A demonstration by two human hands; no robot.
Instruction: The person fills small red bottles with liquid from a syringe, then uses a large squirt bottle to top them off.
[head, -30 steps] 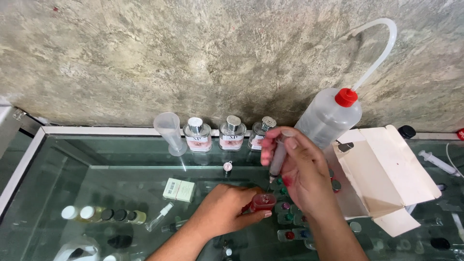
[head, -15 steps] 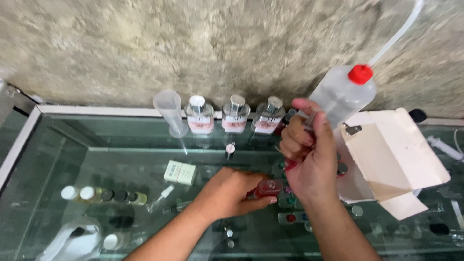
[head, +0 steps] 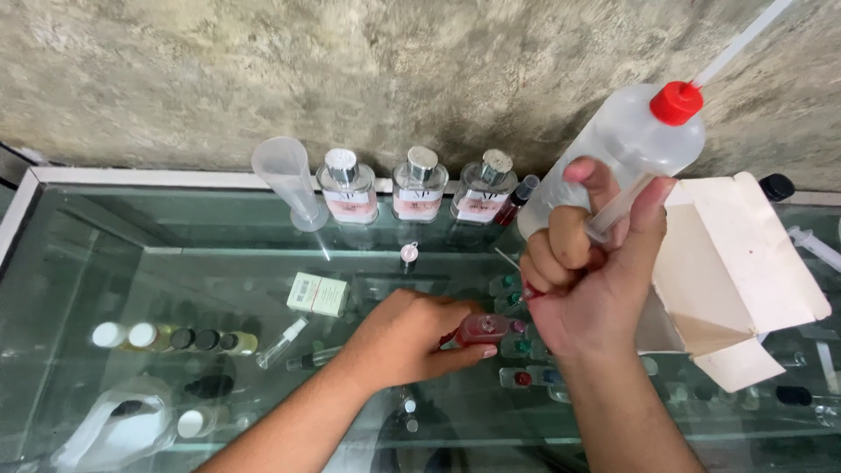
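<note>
Your left hand (head: 412,337) lies low on the glass worktop (head: 158,263), its fingers closed around a small bottle of red liquid (head: 482,328) held near the middle of the worktop. Just above it your right hand (head: 583,263) is fisted around what looks like a syringe (head: 618,206), its thin tip pointing down at the bottle's mouth. To the right an open cardboard box (head: 745,263) lies tilted. Behind your right hand stands a plastic wash bottle with a red cap (head: 639,131). Along the concrete wall three square perfume bottles (head: 419,186) stand beside a clear measuring cylinder (head: 289,180).
</note>
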